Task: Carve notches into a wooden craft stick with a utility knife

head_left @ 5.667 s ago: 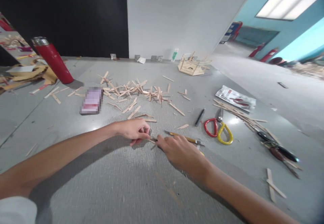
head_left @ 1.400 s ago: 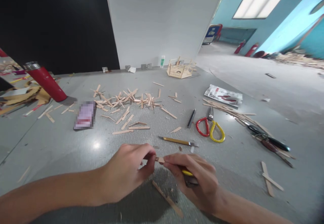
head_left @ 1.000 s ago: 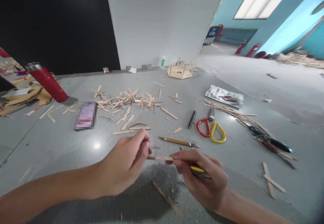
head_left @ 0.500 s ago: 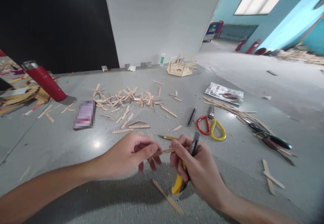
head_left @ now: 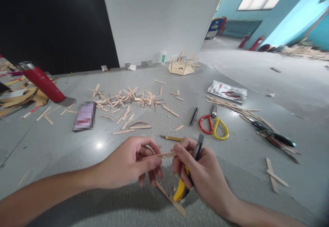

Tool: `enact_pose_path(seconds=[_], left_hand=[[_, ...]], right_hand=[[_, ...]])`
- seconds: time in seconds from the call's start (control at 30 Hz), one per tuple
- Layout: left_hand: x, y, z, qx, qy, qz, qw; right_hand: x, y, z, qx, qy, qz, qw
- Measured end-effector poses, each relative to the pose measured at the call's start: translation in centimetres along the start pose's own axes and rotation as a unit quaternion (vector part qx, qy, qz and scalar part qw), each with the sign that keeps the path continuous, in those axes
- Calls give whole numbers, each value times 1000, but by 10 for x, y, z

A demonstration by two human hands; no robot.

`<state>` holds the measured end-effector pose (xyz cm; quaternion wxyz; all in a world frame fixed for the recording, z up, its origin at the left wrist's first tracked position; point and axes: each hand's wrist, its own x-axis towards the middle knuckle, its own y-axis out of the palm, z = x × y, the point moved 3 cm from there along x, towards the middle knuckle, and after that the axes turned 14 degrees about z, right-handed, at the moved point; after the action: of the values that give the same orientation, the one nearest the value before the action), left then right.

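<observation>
Between my two hands, above the table, is a flat wooden craft stick [head_left: 168, 155]. My left hand [head_left: 133, 162] pinches its left end between thumb and fingers. My right hand [head_left: 203, 175] grips its right end with thumb and forefinger, and also holds a yellow-and-black utility knife [head_left: 181, 189] against the palm. The knife's dark grey end points up and away; its yellow end points down toward the table. Below the hands lies another craft stick [head_left: 177, 206]. Just beyond my right hand rests a pointed tool with a yellow handle [head_left: 172, 138], partly hidden by the fingers.
Cut sticks [head_left: 128, 98] lie scattered ahead. To the right are scissors [head_left: 213, 124], a dark pen-like tool [head_left: 194, 116], pliers [head_left: 275, 136] and a packet [head_left: 227, 92]. A red flask [head_left: 43, 83] stands left, near a pixelated packet [head_left: 84, 115]. A stick-built frame [head_left: 182, 66] sits behind.
My left thumb and fingers have shifted on the stick, and more of its left part shows over the thumb. My right hand keeps its hold on stick and knife. The view tilts slightly.
</observation>
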<state>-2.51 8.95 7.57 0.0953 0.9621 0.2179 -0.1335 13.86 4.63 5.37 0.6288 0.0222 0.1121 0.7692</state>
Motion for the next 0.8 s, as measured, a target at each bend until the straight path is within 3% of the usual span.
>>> enact_pose_path(seconds=[0.27, 0.43, 0.8], left_hand=[[-1, 2, 0, 177, 43, -103, 978], [-4, 5, -3, 181, 68, -106, 975], [0, 1, -5, 141, 42, -88, 985]], right_hand=[[0, 3, -6, -24, -17, 0, 1000], [-1, 3, -8, -26, -16, 8, 999], [2, 0, -9, -17, -6, 1, 1000]])
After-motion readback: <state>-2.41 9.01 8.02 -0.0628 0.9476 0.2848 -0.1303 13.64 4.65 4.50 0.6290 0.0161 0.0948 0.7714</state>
